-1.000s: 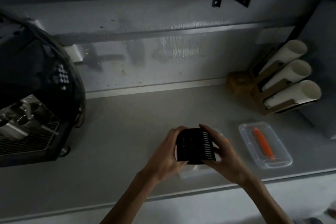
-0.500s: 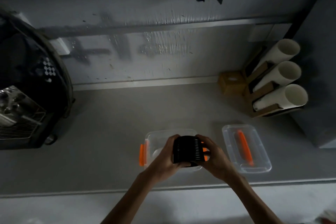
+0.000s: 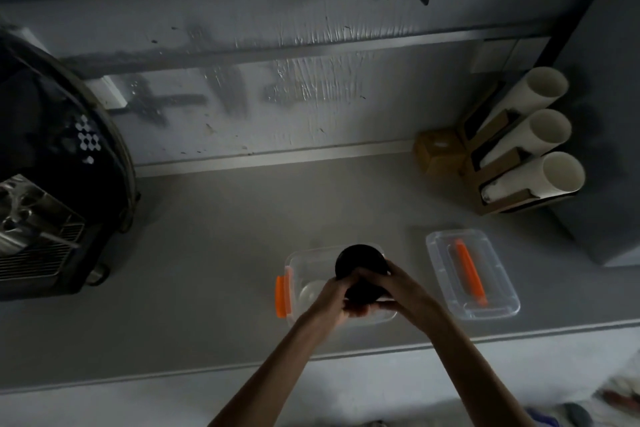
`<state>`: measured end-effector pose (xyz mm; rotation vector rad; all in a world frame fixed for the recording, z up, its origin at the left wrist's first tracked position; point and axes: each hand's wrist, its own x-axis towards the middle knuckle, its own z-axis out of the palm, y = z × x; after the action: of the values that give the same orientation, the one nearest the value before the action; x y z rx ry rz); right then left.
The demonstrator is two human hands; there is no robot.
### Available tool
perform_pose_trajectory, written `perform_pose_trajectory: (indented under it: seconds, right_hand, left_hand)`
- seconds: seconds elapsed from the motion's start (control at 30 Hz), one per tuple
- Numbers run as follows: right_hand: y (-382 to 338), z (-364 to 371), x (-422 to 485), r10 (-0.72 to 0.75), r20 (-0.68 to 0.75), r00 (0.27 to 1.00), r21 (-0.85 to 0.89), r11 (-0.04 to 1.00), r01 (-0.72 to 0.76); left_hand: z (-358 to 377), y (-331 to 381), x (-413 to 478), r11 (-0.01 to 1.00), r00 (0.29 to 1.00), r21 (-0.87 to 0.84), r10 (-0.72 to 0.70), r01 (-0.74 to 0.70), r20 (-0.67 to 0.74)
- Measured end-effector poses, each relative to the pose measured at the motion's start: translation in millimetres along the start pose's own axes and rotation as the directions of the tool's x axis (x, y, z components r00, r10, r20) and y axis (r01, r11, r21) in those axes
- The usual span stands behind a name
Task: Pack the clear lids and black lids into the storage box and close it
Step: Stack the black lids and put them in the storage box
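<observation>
Both hands grip one stack of black lids [image 3: 360,262], held upright directly over the open storage box [image 3: 294,258] near the front edge of the desk [image 3: 207,253]. The left hand [image 3: 332,300] cups the stack's lower end; the right hand [image 3: 403,282] wraps its side, fingers [image 3: 367,276] closed around it. This two-sided hold likely keeps the loose stack together for lowering. Something pale, probably clear lids [image 3: 308,291], lies inside the box by its orange latch [image 3: 281,295]. The box cover [image 3: 502,298] rests separately to the right, leaving the opening free. Closing is not yet done.
</observation>
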<state>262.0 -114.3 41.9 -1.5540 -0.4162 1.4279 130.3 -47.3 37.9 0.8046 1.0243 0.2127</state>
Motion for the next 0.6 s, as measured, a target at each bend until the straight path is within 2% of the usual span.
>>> perform_pose_trajectory:
  seconds: [0.07, 0.13, 0.2, 0.23, 0.27, 0.33, 0.37, 0.4, 0.43, 0.47, 0.6]
  right_hand:
    - [-5, -5, 1, 0.016, 0.028, 0.999, 0.078, 0.997, -0.018]
    - [-10, -4, 0, 0.014, 0.091, 0.996, 0.045, 0.999, -0.018]
    - [-16, -1, 0, -0.025, 0.099, 0.995, -0.161, 0.986, 0.041]
    - [-20, 0, 1, -0.082, 0.081, 0.993, -0.322, 0.941, 0.104]
    - [-26, 1, 1, -0.160, 0.084, 0.984, -0.494, 0.851, 0.181]
    - [-34, 6, -2, -0.335, 0.156, 0.929, -0.751, 0.571, 0.332]
    - [-36, 11, -2, -0.392, 0.209, 0.896, -0.819, 0.430, 0.379]
    - [-39, 16, -2, -0.409, 0.251, 0.877, -0.853, 0.336, 0.400]
    - [-39, 21, 1, -0.389, 0.262, 0.883, -0.867, 0.308, 0.392]
    - [-40, 25, 3, -0.356, 0.250, 0.900, -0.872, 0.322, 0.369]
    - [-18, 7, 22, -0.270, 0.090, 0.959, -0.913, 0.361, 0.187]
  left_hand:
    - [-5, 6, 0, 0.998, 0.998, -0.032, -0.044, 0.045, 0.048]
    - [-10, 16, 0, 0.998, 0.995, 0.019, -0.068, 0.067, 0.069]
    - [-17, 29, 0, 0.996, 0.998, 0.062, -0.057, 0.056, 0.011]
    - [-21, 35, 2, 0.996, 0.999, 0.077, -0.043, 0.045, -0.026]
    - [-26, 41, 4, 0.996, 0.998, 0.086, -0.027, 0.032, -0.056]
    - [-34, 51, 6, 0.988, 0.996, 0.153, -0.021, 0.034, -0.087]
    - [-36, 54, 8, 0.970, 0.995, 0.233, -0.047, 0.067, -0.087]
    - [-38, 53, 15, 0.943, 0.993, 0.319, -0.076, 0.099, -0.085]
    - [-37, 53, 16, 0.908, 0.992, 0.402, -0.093, 0.118, -0.082]
    - [-36, 51, 20, 0.882, 0.994, 0.460, -0.085, 0.105, -0.064]
    - [-45, 24, 81, 0.782, 1.000, 0.623, 0.007, -0.007, 0.003]
